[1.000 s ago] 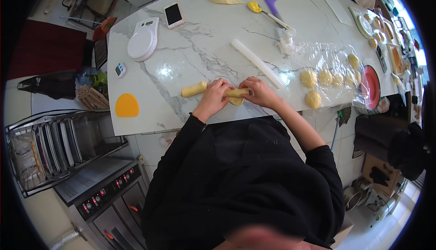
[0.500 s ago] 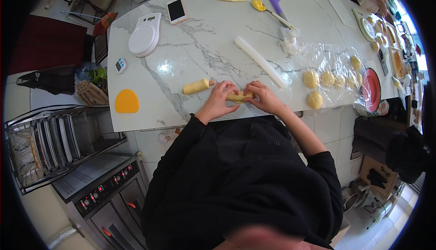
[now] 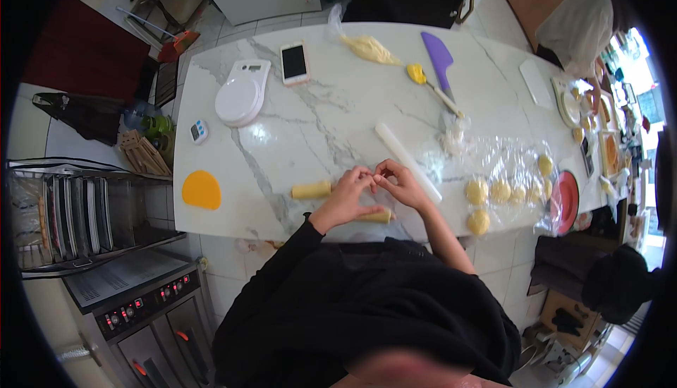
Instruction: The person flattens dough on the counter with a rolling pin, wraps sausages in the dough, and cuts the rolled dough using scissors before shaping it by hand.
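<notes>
My left hand [image 3: 350,197] is above a rolled dough piece [image 3: 377,216], its thumb stretched out and fingers bent toward my right hand [image 3: 400,187]. My right hand's fingers are pinched together at my left fingertips; anything between them is too small to make out. A second yellow dough roll [image 3: 310,190] lies to the left. Behind my right hand a long white rolling pin [image 3: 407,159] lies slanted. To the right, several dough balls [image 3: 478,221] rest under and around clear plastic film [image 3: 493,152].
On the marble table [image 3: 275,155] are a scale [image 3: 236,99], phone [image 3: 295,62], timer [image 3: 198,131], orange scraper [image 3: 201,190], piping bag [image 3: 367,48], purple spatula [image 3: 437,56], red plate [image 3: 566,201]. Co-workers [image 3: 578,21] stand across and right; racks and oven at left.
My hands have lifted off the dough roll they were working, their fingertips now meeting above it. The whole table appears lower in the view. The co-worker at right has moved.
</notes>
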Tool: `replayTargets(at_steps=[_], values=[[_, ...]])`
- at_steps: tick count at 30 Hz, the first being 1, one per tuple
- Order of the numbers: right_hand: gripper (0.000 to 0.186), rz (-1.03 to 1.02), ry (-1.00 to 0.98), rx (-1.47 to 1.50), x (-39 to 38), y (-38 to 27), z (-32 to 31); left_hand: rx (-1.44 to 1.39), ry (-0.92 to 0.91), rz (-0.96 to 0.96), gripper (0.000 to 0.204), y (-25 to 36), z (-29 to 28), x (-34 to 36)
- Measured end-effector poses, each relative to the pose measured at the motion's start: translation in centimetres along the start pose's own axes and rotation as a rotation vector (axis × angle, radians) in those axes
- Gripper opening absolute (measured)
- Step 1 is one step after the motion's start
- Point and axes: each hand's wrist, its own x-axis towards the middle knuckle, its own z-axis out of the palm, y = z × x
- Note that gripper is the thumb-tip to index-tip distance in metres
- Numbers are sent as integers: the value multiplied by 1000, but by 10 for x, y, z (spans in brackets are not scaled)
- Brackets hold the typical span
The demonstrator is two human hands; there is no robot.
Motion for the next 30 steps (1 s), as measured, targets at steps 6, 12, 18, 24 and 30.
replayTargets(at_steps=[6, 12, 18, 24, 30], values=[[17, 76, 35, 370, 79, 47, 24, -323, 553, -39, 11, 4, -3, 89], [16, 89, -110, 480, 104, 39, 51, -651, -219, 343, 5, 28, 71, 99], [23, 68, -190, 258, 106, 15, 16, -232, -104, 101, 10, -29, 30, 122], [27, -8, -280, 337, 113, 19, -6, -136, -98, -83, 16, -31, 44, 132], [31, -13, -223, 410, 104, 30, 1, -278, -168, -74, 19, -35, 45, 132]])
